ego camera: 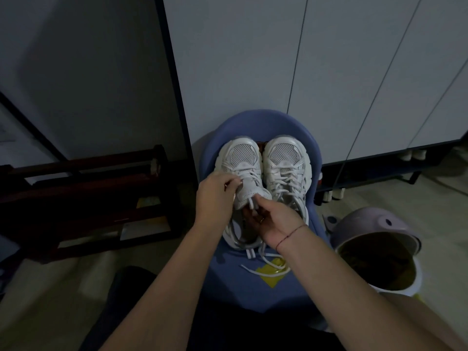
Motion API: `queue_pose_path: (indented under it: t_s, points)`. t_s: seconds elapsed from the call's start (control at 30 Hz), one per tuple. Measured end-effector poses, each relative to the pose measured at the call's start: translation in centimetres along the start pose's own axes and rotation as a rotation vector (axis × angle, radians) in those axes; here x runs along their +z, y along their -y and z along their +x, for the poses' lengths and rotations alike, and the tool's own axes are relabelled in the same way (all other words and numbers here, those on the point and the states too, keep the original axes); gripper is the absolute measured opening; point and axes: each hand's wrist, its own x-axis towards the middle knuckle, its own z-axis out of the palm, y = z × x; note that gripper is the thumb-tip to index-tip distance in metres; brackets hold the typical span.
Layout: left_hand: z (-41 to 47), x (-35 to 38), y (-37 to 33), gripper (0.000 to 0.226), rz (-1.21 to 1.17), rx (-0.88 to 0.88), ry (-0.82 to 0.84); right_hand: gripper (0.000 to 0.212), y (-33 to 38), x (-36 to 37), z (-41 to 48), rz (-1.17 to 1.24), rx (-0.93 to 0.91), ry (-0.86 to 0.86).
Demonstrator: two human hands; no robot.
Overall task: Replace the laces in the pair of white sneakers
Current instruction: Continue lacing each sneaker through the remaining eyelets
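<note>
1. Pair of white sneakers sits side by side on a blue chair (253, 295) at centre frame, toes pointing to the top of the frame.
2. Frame-left sneaker (240, 155): both hands on it. Frame-right sneaker (286, 158): laced, untouched, touching its mate along the inner side.
3. Left hand (215, 191): grip closed, fingertips pinching the lace (249, 173) over the mid eyelets of the frame-left sneaker.
4. Right hand (276, 221): grip clamped on the tongue (249, 195) of the same sneaker, thumb on top, fingers under and partly hidden in the opening. A red thread bracelet (291, 233) is on that wrist.
5. A loose lace (255, 272) lies on the chair seat below the heels, crossing a yellow patch (266, 278).
6. Lower right: an open bin (379, 262), beside the chair.
7. Left of frame: a dark wooden rack (88, 198). Behind the chair: pale cabinet doors (253, 59).
</note>
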Motion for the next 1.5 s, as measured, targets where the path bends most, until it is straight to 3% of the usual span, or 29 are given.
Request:
queue_pose_path:
  t_s: [0.1,0.27,0.33,0.4,0.5,0.57,0.6,0.7,0.8,1.17,1.23,1.4,1.5]
  points:
    - [-2.2,0.1,-0.9,0.030,-0.205,-0.282,-0.008,0.021,1.0,-0.4,-0.1,-0.135,0.039,0.044]
    - [-4.2,1.9,-2.3,0.043,-0.806,-0.985,0.221,0.024,2.7,-1.1,0.7,-0.471,-0.013,-0.008]
    - [-4.1,1.9,-3.3,0.047,-1.111,-1.145,0.312,0.033,3.1,-1.3,0.9,-0.728,-0.071,-0.043]
    - [-3.7,1.7,-4.0,0.051,-1.367,-1.164,0.349,0.045,3.6,-1.6,1.0,-1.126,-0.173,-0.049]
    - [-3.3,1.8,-4.2,0.039,-1.528,-1.191,0.205,0.050,4.4,-1.8,1.6,-1.566,-0.553,-0.181]
    - [-3.4,2.2,-4.3,0.030,-1.550,-1.200,0.101,0.036,4.6,-1.7,2.5,-1.503,-0.778,-0.245]
    - [-3.4,2.3,-4.3,0.029,-1.565,-1.196,0.082,0.024,4.6,-1.5,3.0,-1.394,-0.810,-0.197]
    - [-3.5,2.5,-4.3,0.029,-1.587,-1.170,0.080,0.010,3.8,-0.8,4.3,-1.261,-0.780,-0.030]
    - [-3.5,2.6,-4.0,0.028,-1.593,-1.163,0.084,0.002,3.3,-0.4,4.8,-1.238,-0.836,-0.044]
    - [-3.4,2.8,-3.6,0.022,-1.565,-1.166,0.102,0.015,3.6,-0.8,4.9,-1.389,-0.839,-0.092]
    - [-3.3,2.9,-3.3,0.018,-1.561,-1.172,0.087,0.016,4.3,-1.2,4.8,-1.359,-0.849,-0.161]
    - [-3.2,3.1,-2.5,0.013,-1.505,-1.158,0.114,0.031,9.0,-3.8,3.9,-1.220,-0.896,-0.553]
    - [-3.3,2.7,-2.6,0.011,-1.524,-1.154,0.095,0.028,11.1,-5.7,3.7,-1.240,-0.856,-0.742]
